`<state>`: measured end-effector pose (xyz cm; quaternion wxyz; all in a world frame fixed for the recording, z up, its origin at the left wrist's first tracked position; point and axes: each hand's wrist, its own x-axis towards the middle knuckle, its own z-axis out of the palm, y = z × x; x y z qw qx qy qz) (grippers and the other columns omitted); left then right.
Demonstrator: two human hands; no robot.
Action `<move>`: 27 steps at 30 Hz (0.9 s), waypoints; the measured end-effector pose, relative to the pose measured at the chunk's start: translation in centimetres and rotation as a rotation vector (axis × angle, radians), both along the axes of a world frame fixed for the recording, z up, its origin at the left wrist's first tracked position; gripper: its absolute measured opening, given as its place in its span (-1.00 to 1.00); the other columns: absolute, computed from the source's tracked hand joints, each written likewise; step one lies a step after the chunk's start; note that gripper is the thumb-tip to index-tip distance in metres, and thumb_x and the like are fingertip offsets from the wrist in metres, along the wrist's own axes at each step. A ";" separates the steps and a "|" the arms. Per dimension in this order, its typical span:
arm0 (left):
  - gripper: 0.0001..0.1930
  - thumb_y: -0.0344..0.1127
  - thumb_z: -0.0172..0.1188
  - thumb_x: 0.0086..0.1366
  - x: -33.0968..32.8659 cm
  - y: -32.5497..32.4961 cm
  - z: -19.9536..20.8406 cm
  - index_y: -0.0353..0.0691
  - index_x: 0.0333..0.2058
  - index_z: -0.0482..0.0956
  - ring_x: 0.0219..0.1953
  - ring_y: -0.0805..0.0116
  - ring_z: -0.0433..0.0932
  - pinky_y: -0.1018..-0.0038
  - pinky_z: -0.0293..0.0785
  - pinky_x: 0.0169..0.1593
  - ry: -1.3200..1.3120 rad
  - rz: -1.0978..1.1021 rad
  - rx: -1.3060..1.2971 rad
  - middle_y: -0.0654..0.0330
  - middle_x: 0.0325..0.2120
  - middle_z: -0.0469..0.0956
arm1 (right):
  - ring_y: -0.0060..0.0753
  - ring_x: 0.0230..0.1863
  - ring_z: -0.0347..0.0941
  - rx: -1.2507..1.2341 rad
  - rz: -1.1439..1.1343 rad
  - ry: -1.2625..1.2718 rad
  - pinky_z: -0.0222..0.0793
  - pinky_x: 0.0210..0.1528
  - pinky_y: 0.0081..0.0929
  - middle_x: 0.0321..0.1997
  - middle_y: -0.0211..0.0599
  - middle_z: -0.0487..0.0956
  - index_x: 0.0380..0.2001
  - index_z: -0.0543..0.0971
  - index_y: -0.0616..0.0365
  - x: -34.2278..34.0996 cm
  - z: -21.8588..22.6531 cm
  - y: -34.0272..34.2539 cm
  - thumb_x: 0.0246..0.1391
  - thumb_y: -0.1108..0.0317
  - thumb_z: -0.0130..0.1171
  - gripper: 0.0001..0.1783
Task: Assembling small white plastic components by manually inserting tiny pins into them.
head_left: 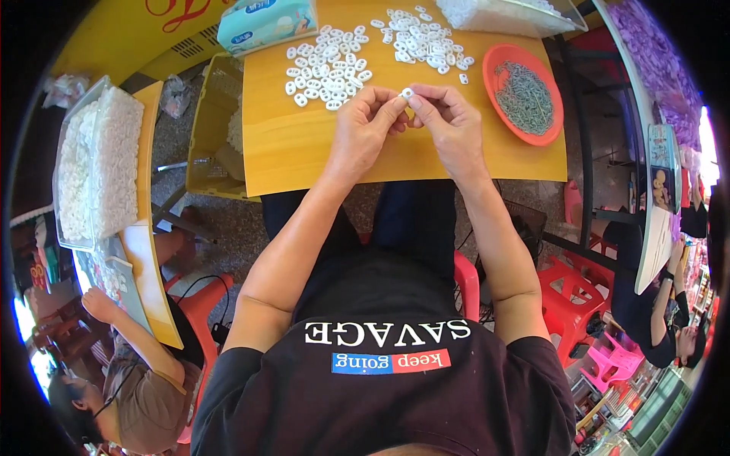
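Slipping is the main risk: above the counter (293, 156), a small white plastic piece (407, 93) is pinched by the fingertips of left hand (363, 125) and right hand (450, 125); should either pinch be loosened, it could be dropped among similar two-holed pieces (335, 86).

Yellow worktop (296, 152), far half laden.
On it: white pieces (332, 74) in two piles, tissue pack (268, 24), clear bin (506, 29), red bowl (517, 53).
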<state>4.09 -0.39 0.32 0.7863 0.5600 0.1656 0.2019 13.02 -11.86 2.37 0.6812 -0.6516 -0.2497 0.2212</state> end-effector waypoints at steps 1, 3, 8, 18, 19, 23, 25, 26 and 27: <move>-0.83 -0.32 0.14 0.34 -0.3 -0.2 0.4 -0.33 -0.28 0.50 -0.46 0.57 0.48 0.64 0.40 -0.35 -0.004 -0.004 0.005 0.27 -0.50 0.54 | -0.67 -0.39 0.46 0.005 -0.004 -0.004 0.45 -0.31 -0.67 -0.33 -0.36 0.59 -0.18 0.55 0.32 0.0 0.2 -0.3 0.13 0.45 0.21 -0.80; -0.83 -0.32 0.11 0.36 -1.0 -0.7 1.3 -0.31 -0.21 0.50 -0.35 0.55 0.47 0.61 0.39 -0.25 -0.057 0.000 0.044 0.25 -0.38 0.53 | -0.65 -0.40 0.44 0.151 0.081 0.229 0.46 -0.29 -0.64 -0.32 -0.34 0.58 -0.11 0.51 0.31 -0.1 0.8 -1.0 0.13 0.43 0.22 -0.72; -0.74 -0.23 0.03 0.42 -2.4 -0.9 1.8 -0.29 -0.08 0.50 -0.18 0.58 0.41 0.62 0.34 -0.11 -0.226 0.000 0.162 0.27 -0.20 0.49 | -0.64 -0.42 0.41 0.316 0.196 0.472 0.46 -0.27 -0.57 -0.31 -0.36 0.54 0.09 0.36 0.25 -2.0 3.1 -1.4 0.14 0.46 0.20 -0.55; -0.69 -0.18 -0.05 0.44 -6.6 -1.7 2.2 -0.31 -0.11 0.51 -0.05 0.44 0.44 0.57 0.38 -0.07 -0.379 -0.081 -0.176 0.10 -0.04 0.47 | -0.65 -0.36 0.39 0.465 0.284 0.708 0.39 -0.23 -0.66 -0.25 -0.38 0.48 0.33 0.02 0.10 -7.6 2.9 0.1 0.13 0.56 0.16 -0.22; -0.69 -0.18 -0.05 0.44 -6.8 -1.7 2.1 -0.31 -0.11 0.51 -0.05 0.44 0.44 0.57 0.38 -0.07 -0.380 -0.080 -0.174 0.10 -0.04 0.47 | -0.65 -0.35 0.38 0.479 0.276 0.720 0.38 -0.23 -0.67 -0.25 -0.38 0.48 0.33 0.01 0.10 -8.1 2.8 0.3 0.13 0.56 0.15 -0.22; -0.71 -0.20 -0.02 0.43 -7.5 -1.3 1.5 -0.31 -0.11 0.51 -0.03 0.41 0.44 0.54 0.38 -0.04 -0.419 -0.041 -0.174 0.11 -0.06 0.49 | -0.66 -0.35 0.38 0.473 0.279 0.696 0.37 -0.23 -0.69 -0.24 -0.38 0.48 0.34 -0.01 0.13 -9.1 2.1 0.9 0.14 0.55 0.15 -0.22; -0.72 -0.21 -0.01 0.43 -8.0 -0.9 1.6 -0.31 -0.11 0.51 -0.02 0.40 0.43 0.53 0.37 -0.02 -0.414 -0.030 -0.171 0.11 -0.07 0.49 | -0.66 -0.34 0.39 0.460 0.282 0.664 0.37 -0.22 -0.69 -0.23 -0.38 0.49 0.34 -0.01 0.14 -9.2 2.2 1.1 0.15 0.54 0.15 -0.22; -0.72 -0.22 0.00 0.42 -8.4 -0.6 2.0 -0.31 -0.10 0.51 -0.03 0.40 0.44 0.51 0.36 0.01 -0.333 -0.036 -0.199 0.12 -0.07 0.50 | -0.65 -0.34 0.40 0.428 0.286 0.644 0.38 -0.23 -0.67 -0.24 -0.37 0.50 0.33 0.01 0.16 -9.3 2.4 1.2 0.16 0.50 0.15 -0.24; -0.73 -0.23 0.01 0.42 -8.9 -0.2 2.1 -0.31 -0.09 0.52 -0.04 0.40 0.45 0.49 0.35 0.04 -0.252 -0.042 -0.228 0.12 -0.08 0.51 | -0.64 -0.35 0.41 0.397 0.290 0.624 0.40 -0.24 -0.66 -0.25 -0.36 0.51 0.33 0.03 0.17 -9.3 2.5 1.2 0.17 0.47 0.16 -0.25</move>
